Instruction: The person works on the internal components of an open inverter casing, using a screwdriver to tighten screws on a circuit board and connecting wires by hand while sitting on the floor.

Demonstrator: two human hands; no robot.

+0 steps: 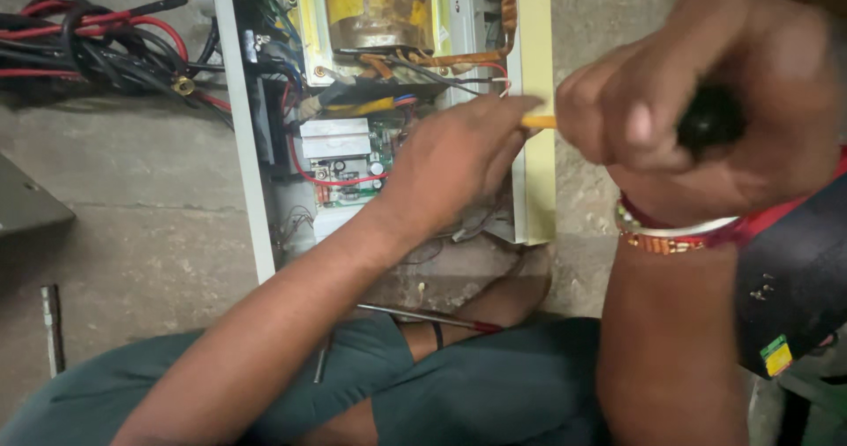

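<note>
While sitting on the concrete floor (132,225), a person is working over an opened electrical unit (379,102). Their right hand (697,102) is gripping the black handle of a yellow-shafted screwdriver (538,121), seemingly angling it toward the chassis, while the left hand (459,159) is closing around the shaft's tip just above the green circuit board (353,168), likely to steady it. Red and black cables (97,44) are lying at upper left.

A yellow label (346,3) sits on the brown-wrapped transformer at the top of the open case, with a smaller yellow patch (417,13) to its right. At the lower right, a small green-and-yellow sticker (776,354), roughly rectangular, clings to a dark object, perhaps a case.
</note>
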